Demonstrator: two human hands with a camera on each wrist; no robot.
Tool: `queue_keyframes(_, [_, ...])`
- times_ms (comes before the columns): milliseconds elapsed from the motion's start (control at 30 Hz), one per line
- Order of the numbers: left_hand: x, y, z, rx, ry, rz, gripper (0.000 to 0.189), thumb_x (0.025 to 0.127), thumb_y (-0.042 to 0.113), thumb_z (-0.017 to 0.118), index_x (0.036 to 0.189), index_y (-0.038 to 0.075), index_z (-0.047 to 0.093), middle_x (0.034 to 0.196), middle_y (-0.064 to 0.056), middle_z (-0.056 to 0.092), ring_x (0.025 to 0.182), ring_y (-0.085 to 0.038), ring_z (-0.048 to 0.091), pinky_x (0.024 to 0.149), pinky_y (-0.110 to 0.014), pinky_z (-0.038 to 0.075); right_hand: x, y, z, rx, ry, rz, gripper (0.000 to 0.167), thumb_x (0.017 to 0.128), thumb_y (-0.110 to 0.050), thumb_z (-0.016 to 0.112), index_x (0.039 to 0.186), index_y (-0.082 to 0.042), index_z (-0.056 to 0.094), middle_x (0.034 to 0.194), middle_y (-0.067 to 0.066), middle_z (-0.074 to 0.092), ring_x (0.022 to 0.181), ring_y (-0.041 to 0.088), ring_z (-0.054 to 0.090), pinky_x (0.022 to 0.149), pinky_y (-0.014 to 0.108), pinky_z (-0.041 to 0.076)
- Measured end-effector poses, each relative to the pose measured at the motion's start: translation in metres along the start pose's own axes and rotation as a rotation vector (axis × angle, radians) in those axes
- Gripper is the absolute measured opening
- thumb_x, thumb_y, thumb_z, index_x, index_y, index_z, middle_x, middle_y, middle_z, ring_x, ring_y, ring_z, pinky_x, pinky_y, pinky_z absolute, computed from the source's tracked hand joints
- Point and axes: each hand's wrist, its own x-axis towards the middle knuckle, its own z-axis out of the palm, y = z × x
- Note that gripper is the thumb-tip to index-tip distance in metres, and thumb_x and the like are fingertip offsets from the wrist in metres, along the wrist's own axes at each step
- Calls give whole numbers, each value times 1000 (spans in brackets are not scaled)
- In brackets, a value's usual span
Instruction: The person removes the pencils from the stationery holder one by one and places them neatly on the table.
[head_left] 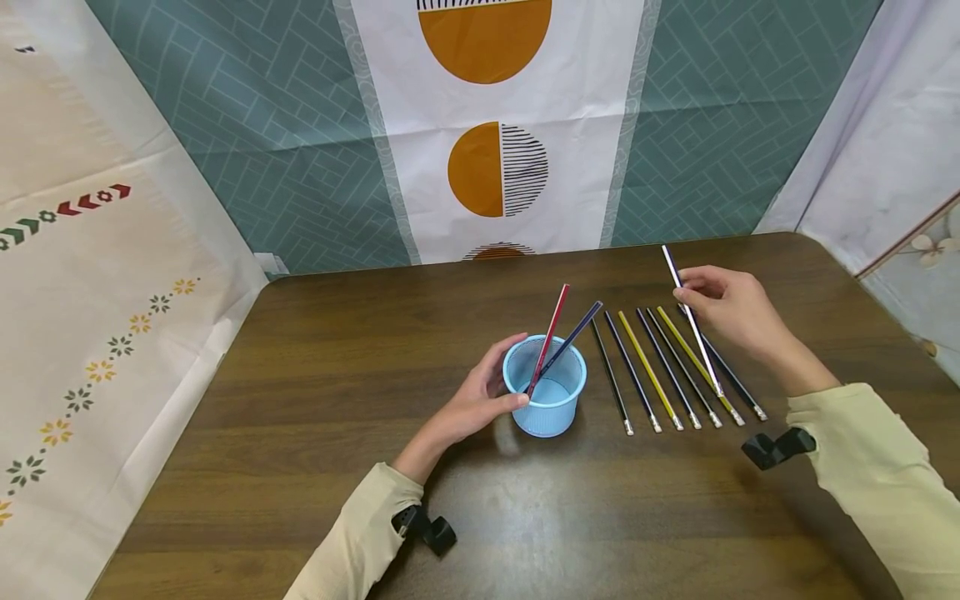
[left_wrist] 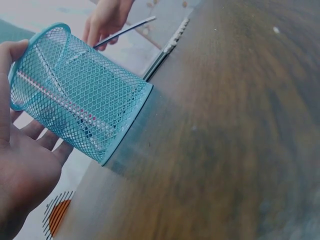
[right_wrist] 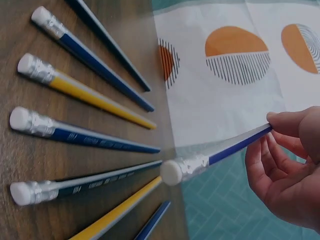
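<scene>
My left hand (head_left: pixel 474 393) grips the side of a light blue mesh pencil cup (head_left: pixel 547 418), thumb at the near rim and fingers round the far side. The cup stands upright on the table. A red pencil (head_left: pixel 555 321) and a dark blue pencil (head_left: pixel 583 325) lean inside it. My right hand (head_left: pixel 735 310) pinches a blue pencil (right_wrist: pixel 239 146) between thumb and fingertips. In the right wrist view that pencil is raised above the table, its white eraser toward the camera. Under it lies a fanned row of several pencils, one of them yellow (head_left: pixel 645 362), with erasers toward me.
The brown wooden table (head_left: pixel 315 433) reaches back to a teal and white patterned cloth (head_left: pixel 300 108). Pale cloths hang at the left and right. The pencil row lies just right of the cup. A black wrist camera (head_left: pixel 776 450) sits at the right cuff.
</scene>
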Motion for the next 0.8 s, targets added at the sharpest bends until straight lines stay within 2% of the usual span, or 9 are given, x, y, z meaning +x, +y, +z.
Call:
queue_keyframes(267, [0, 0, 0, 11, 0, -2, 79, 90, 23, 71, 150, 3, 24, 146, -19, 35, 134, -31, 36, 108, -46, 31, 1, 14, 0, 3, -1, 45, 34, 95, -17, 63, 119, 7, 62, 100, 23, 65, 78, 3, 51, 62, 16, 40])
queue_keyframes(500, [0, 1, 0, 0, 4, 8, 81, 89, 27, 72, 150, 4, 24, 146, -19, 35, 134, -31, 35, 109, -45, 31, 5, 25, -1, -1, -42, 112, 36, 96, -21, 62, 119, 7, 62, 103, 25, 65, 80, 17, 53, 59, 18, 42])
queue_keyframes(600, [-1, 0, 0, 0, 9, 6, 82, 88, 30, 72, 150, 4, 25, 146, -19, 35, 135, -31, 35, 109, -46, 31, 5, 30, -1, -3, -67, 136, 37, 96, -21, 62, 118, 8, 62, 103, 25, 64, 79, 19, 53, 58, 20, 44])
queue_keyframes(800, [-1, -1, 1, 6, 9, 6, 86, 86, 37, 73, 150, 5, 25, 146, -19, 35, 135, -30, 35, 109, -44, 31, 5, 42, -2, 27, -94, 166, 37, 96, -20, 62, 118, 10, 60, 100, 23, 64, 70, 13, 55, 56, 24, 48])
